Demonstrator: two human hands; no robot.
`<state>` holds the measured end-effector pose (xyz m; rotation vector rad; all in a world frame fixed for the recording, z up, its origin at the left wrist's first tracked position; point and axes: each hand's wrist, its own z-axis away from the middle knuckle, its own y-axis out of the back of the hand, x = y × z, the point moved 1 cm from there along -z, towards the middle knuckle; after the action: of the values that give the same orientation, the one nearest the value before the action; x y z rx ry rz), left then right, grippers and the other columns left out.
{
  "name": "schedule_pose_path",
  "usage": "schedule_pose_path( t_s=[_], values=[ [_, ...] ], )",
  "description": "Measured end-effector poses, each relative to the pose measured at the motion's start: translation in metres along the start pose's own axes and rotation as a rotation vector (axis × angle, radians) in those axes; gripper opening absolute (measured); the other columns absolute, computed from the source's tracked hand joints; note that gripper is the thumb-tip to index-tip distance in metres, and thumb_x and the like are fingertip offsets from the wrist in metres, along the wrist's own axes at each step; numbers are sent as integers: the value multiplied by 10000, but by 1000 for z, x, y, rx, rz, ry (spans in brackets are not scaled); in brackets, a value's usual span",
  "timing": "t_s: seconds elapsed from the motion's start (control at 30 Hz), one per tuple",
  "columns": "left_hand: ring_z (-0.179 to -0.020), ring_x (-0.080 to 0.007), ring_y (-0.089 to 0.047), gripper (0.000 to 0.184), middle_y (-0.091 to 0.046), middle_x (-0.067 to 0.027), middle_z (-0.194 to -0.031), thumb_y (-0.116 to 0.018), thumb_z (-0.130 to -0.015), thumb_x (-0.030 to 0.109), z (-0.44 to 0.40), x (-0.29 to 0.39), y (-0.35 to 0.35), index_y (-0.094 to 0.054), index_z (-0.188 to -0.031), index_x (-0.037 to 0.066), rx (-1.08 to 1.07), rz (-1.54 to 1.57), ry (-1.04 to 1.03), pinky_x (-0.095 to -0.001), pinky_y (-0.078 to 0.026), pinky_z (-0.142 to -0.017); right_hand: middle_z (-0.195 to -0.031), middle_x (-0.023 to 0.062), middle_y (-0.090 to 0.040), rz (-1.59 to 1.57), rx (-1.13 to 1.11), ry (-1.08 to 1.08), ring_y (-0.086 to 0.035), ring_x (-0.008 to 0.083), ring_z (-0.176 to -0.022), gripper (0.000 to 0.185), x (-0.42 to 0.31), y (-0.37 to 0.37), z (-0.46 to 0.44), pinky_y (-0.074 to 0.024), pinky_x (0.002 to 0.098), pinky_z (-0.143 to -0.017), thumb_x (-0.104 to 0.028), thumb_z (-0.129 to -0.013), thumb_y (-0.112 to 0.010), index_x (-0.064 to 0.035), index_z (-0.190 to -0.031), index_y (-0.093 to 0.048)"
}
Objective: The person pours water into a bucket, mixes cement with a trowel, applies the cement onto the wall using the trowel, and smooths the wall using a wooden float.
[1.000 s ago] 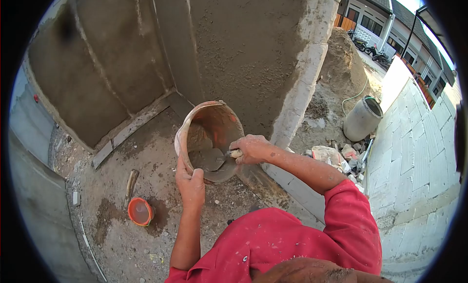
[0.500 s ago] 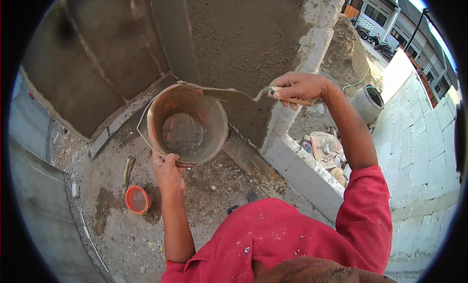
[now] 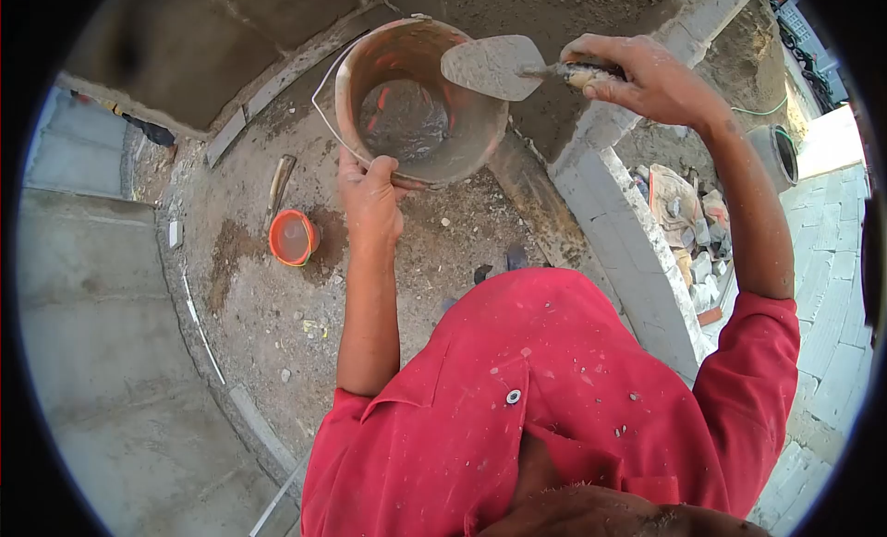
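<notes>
My left hand (image 3: 371,197) grips the near rim of a mortar-stained bucket (image 3: 476,149), held up with its mouth toward me. Grey wet mortar (image 3: 405,123) lies at the bottom, and a thin wire handle (image 3: 319,107) hangs off the left side. In my right hand (image 3: 651,79) is a trowel (image 3: 496,67), its handle wrapped by my fingers. The trowel's broad, mortar-coated blade points left and overlaps the bucket's right rim from my viewpoint; whether it touches the rim I cannot tell.
On the dirty floor stand a small orange bucket (image 3: 294,238) with greyish liquid and a stick-like piece (image 3: 280,183). A low block wall (image 3: 637,250) runs along the right, with rubble and sacks (image 3: 679,204) beyond it. Plastered walls (image 3: 111,297) rise at left.
The trowel has turned from edge-on to showing its flat blade face. My view has tilted downward, so bucket and hands appear higher and farther right. Both hands keep their holds.
</notes>
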<state>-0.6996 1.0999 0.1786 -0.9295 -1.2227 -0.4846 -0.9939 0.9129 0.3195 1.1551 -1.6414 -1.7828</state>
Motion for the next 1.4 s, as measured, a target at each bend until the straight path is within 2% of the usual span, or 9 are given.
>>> schedule_pose_path(
  t_s=[0.27, 0.37, 0.47, 0.8, 0.9, 1.03, 1.1, 1.27, 1.4],
  values=[
    [-1044, -213, -729, 696, -641, -149, -1283, -503, -808, -46, 13, -9, -4, -435, -1498, 0, -161, -295, -135, -293, -657, -716, -1025, 69, -719, 410, 121, 411, -719, 239, -1016, 264, -109, -136, -30, -561, 378, -821, -156, -862, -720, -93, -1116, -692],
    [-1057, -181, -684, 681, -648, -134, -1261, -498, -805, -36, 19, -12, 19, -471, -1485, -25, -89, -378, -217, -294, -590, -839, -1023, 81, -721, 485, 374, 233, -720, 233, -1021, 226, -98, -134, -56, -557, 379, -833, -154, -861, -722, -96, -1079, -709],
    [-1071, -164, -653, 670, -646, -115, -1248, -498, -802, -30, 20, -14, 28, -496, -1473, -39, -1, -325, -268, -295, -539, -924, -1020, 100, -723, 485, 124, 152, -722, 240, -1013, 241, -104, -167, -63, -545, 394, -846, -171, -893, -697, -88, -1118, -721],
    [-978, -154, -626, 643, -634, -91, -1172, -507, -798, -34, 16, -24, 41, -521, -1441, -42, 73, -272, -253, -287, -534, -876, -1098, 76, -686, 399, -114, 316, -686, 254, -1069, 453, -138, -162, -57, -529, 396, -873, -133, -865, -720, -117, -1310, -638],
    [-941, -159, -637, 635, -643, -93, -1161, -506, -800, -35, 31, -22, 35, -526, -1434, -27, 99, -385, -213, -286, -542, -836, -1107, 76, -687, 445, 290, 144, -687, 261, -1088, 409, -119, -167, -77, -534, 392, -891, -149, -859, -742, -128, -1264, -688],
    [-910, -167, -659, 625, -647, -97, -1177, -504, -799, -38, 32, -24, 25, -535, -1422, -9, 130, -190, -167, -286, -554, -787, -1121, 82, -689, 433, -196, 196, -689, 259, -1109, 481, -114, -170, -63, -532, 398, -891, -153, -860, -748, -162, -1332, -654],
    [-924, -166, -665, 609, -647, -97, -1189, -501, -798, -40, 26, -39, 42, -542, -1405, -5, 143, -203, -230, -285, -557, -804, -1077, 117, -688, 394, 37, 153, -703, 283, -1061, 330, -102, -152, -46, -549, 413, -848, -99, -892, -690, -108, -1221, -654],
    [-1286, -248, -579, 771, -601, -179, -1408, -496, -778, -54, 28, -35, 33, -435, -1546, -36, 228, -322, -271, -321, -422, -1107, -1031, 111, -691, 359, -120, -45, -725, 292, -958, 301, -86, -151, -29, -566, 413, -755, -81, -901, -660, -82, -1201, -640],
    [-1395, -272, -515, 828, -539, -216, -1509, -495, -772, -57, 37, -36, 18, -393, -1593, -28, 175, -304, -299, -340, -362, -1173, -1006, 71, -676, 359, 205, 182, -709, 256, -987, 370, -104, -128, -21, -538, 404, -819, -140, -877, -720, -110, -1234, -628]
  ],
)
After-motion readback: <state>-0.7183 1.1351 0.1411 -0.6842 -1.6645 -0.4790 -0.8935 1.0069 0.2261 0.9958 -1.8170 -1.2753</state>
